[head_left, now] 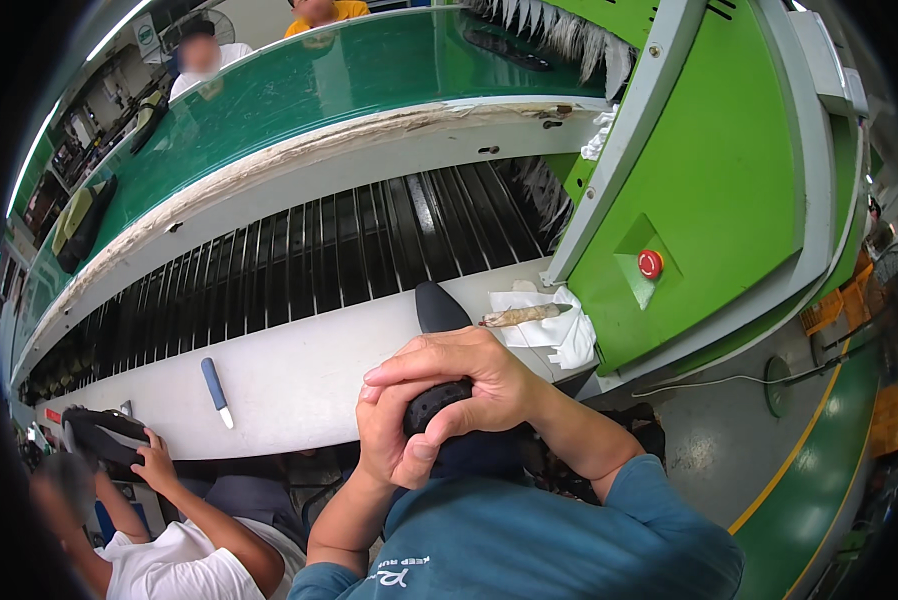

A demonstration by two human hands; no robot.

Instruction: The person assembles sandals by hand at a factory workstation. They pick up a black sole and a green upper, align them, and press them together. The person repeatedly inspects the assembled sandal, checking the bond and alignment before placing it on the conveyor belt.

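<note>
A black rounded article [429,408] was held between the person's two hands, above the near edge of the bench [299,392]. The left hand [377,435] cupped it from the left and below; the right hand [491,375] gripped it from the right, fingers laid over the top. Most of the article was covered, so its full form could not be determined. Just beyond the right hand, a dark, round-ended piece [438,305] reached the bench's far edge; its lower part was hidden.

The bench was a long, pale strip. A blue-handled knife [213,383] lay left of the hands, its blade toward the near edge. A wrapped brown stick [519,316] rested on white cloth or paper [573,345] near the right end. A co-worker [199,560] at the left handled a black shoe [109,435].

Dark slats [369,235] ran along the far edge, with a green conveyor [339,80] beyond. A green machine [739,150] with a red button [650,264] stood at the right, beside a yellow-lined floor [694,465].
</note>
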